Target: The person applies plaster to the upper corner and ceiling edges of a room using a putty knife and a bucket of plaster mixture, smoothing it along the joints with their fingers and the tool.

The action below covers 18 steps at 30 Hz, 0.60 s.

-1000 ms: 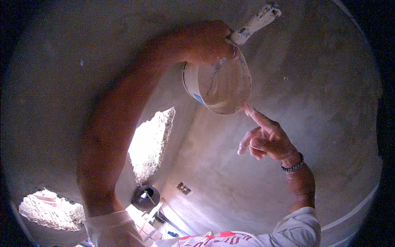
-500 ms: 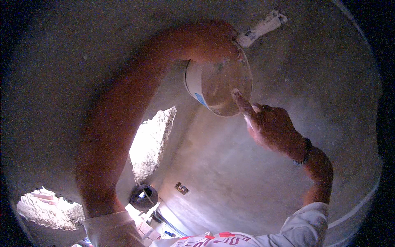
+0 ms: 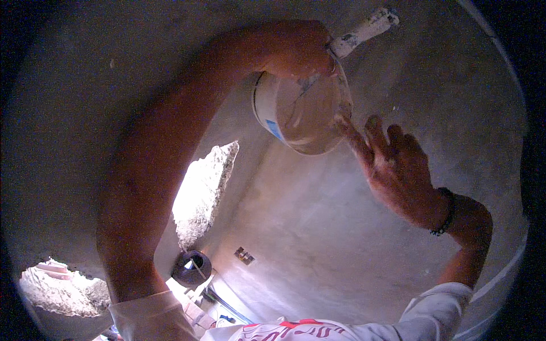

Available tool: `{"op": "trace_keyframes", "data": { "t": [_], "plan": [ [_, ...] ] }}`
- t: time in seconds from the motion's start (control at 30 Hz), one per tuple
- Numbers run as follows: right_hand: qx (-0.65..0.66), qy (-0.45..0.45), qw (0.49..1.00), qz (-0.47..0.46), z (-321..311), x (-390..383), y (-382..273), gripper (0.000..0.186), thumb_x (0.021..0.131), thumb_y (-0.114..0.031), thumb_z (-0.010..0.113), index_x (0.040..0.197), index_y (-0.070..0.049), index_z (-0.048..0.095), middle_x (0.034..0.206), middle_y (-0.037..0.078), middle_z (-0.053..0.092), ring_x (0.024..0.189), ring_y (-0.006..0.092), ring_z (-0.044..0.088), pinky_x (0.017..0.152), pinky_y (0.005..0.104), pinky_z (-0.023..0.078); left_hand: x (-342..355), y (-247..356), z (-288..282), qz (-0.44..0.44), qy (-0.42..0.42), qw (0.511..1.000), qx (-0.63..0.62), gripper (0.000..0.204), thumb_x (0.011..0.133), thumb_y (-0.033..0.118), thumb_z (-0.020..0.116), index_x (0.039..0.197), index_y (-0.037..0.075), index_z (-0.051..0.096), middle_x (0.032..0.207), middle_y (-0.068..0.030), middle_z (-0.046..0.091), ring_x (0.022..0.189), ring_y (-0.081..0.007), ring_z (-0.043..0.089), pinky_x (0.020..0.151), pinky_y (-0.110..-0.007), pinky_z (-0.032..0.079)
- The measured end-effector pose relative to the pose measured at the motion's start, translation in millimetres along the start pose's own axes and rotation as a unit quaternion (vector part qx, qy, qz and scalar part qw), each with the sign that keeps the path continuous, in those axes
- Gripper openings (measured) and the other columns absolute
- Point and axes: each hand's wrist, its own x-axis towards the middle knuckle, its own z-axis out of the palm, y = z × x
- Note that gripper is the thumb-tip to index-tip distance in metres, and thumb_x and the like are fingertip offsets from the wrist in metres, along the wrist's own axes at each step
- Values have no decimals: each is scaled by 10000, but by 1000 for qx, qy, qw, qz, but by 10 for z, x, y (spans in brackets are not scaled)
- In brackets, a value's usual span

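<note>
The left hand (image 3: 301, 48) of a worker grasps the upper rim of a pale bucket (image 3: 265, 102), held high and tilted so that its mouth shows, while a paint-smeared tool handle (image 3: 367, 33) juts up and to the right from beside the same fist. The right hand (image 3: 401, 170), clutching nothing, points its index finger at the bucket's right-hand rim, the other fingers spread; whether the fingertip touches is hard to tell. A smooth pale coating lines the bucket, and a blue patch (image 3: 274, 128) marks its side. A dark beaded bracelet (image 3: 446, 213) circles the right wrist, above the sleeve of a white shirt (image 3: 435, 310) with red print. Beyond, a plastered wall (image 3: 318, 227) carries a small outlet box (image 3: 244, 256). Light floods a ragged opening (image 3: 203, 193) near the left forearm, above a dark round container (image 3: 191, 268); a second bright gap (image 3: 65, 290) lies at lower left.
</note>
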Motion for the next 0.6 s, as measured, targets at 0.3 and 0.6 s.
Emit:
{"op": "trace_keyframes", "data": {
  "t": [0.3, 0.6],
  "plan": [
    [408, -96, 908, -11, -92, 160, 354, 676, 682, -26, 593, 1332, -101, 422, 669, 122, 572, 545, 293, 558, 533, 392, 485, -18, -20, 12, 5, 10, 1000, 11, 356, 800, 311, 607, 863, -36, 663, 758, -220, 652, 654, -331, 648, 605, -454, 518],
    [333, -245, 908, -70, 16, 226, 252, 757, 702, -50, 594, 1396, -118, 299, 585, 151, 582, 530, 324, 591, 545, 459, 499, 14, -9, 27, 18, 6, 1000, 15, 343, 801, 300, 603, 856, -32, 666, 770, -221, 654, 661, -337, 650, 609, -456, 519]
  ]
}}
